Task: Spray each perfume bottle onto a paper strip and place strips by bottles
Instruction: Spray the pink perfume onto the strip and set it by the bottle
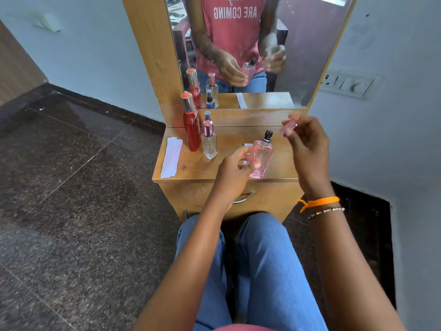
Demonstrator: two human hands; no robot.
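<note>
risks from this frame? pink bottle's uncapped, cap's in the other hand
1. The left hand grips the pink bottle low with its nozzle bare; a slipped grip could tip it off the table's front edge.
2. The right hand pinches the cap and holds no strip; the paper strips lie at the far left, so a spray now would miss paper.

Free room: bare table (pixel 281 168) top at right, behind and beside the pink bottle (pixel 261 158). Back-left is crowded w/ red bottle (pixel 191 130), clear bottle (pixel 209 144) and a small one (pixel 207 115) behind, set close together. Strips (pixel 171 157) take the left edge. Mirror (pixel 262 56) blocks reach at the back.
</note>
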